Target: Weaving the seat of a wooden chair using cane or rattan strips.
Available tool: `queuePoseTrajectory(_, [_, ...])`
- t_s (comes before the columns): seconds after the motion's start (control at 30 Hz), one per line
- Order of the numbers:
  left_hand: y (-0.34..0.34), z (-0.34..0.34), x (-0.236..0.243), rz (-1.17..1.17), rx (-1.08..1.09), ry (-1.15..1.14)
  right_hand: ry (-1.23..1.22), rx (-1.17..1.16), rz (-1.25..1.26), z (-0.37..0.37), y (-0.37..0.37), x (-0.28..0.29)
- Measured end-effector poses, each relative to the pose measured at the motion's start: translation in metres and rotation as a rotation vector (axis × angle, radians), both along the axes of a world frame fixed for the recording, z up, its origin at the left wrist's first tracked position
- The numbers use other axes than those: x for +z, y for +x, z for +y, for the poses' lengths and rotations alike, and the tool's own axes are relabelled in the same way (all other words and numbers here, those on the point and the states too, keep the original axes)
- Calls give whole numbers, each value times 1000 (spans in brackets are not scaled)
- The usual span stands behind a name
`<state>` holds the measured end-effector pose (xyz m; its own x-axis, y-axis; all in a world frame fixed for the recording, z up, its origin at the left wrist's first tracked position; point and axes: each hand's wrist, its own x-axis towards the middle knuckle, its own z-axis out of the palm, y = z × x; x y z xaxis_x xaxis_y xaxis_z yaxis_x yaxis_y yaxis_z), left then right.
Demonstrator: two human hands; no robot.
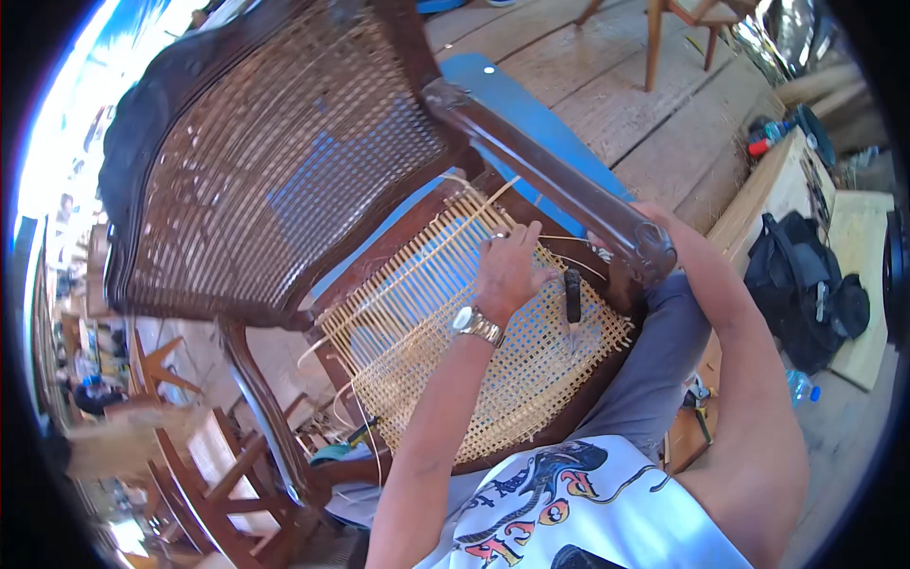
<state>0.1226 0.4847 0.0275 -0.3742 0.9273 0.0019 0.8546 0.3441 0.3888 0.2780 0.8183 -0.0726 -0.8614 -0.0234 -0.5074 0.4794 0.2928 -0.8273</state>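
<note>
A dark wooden chair lies tilted across my lap, its caned back (275,161) at the upper left and its half-woven cane seat (474,351) in the middle. My left hand (507,270), a metal watch on its wrist, rests on the seat weave and pinches a thin cane strand (474,204) near the seat's far edge. A dark-handled tool (573,296) stands stuck in the weave just right of that hand. My right forearm reaches up to the chair's armrest (559,180). The right hand (656,212) is mostly hidden behind the armrest's end.
A black bag (806,284) lies on boards at the right, with a plastic bottle (802,387) below it. Bare wooden chair frames (218,474) stand at the lower left. A blue mat (531,109) covers part of the plank floor behind the chair. Loose cane ends hang off the seat's left edge.
</note>
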Motion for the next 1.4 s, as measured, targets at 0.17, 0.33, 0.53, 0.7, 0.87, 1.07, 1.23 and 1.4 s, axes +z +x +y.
queuePoseTrajectory(0.17, [33, -40, -4, 34, 109, 131, 309, -183, 55, 27, 31, 25])
queuePoseTrajectory(0.33, [104, -181, 44, -299, 454, 216, 283, -396, 232, 52, 28, 62])
queuePoseTrajectory(0.53, [133, -370, 181, -369, 718, 685, -242, -457, 285, -9, -17, 153])
queuePoseTrajectory(0.7, [32, -443, 202, -93, 1073, 949, -437, -157, 272, -109, -63, 228])
queuePoseTrajectory(0.87, [-57, -434, 147, -551, 1138, 611, -498, -306, 304, -140, -72, 247])
queuePoseTrajectory(1.07, [-82, -402, 108, -1778, 217, 1319, -545, -284, 421, -130, -68, 225])
queuePoseTrajectory(1.23, [-76, -399, 108, -1493, 410, 1298, -383, -258, 437, -139, -76, 237])
queuePoseTrajectory(1.4, [-73, -404, 105, -1423, 307, 1265, -369, -259, 473, -142, -65, 240])
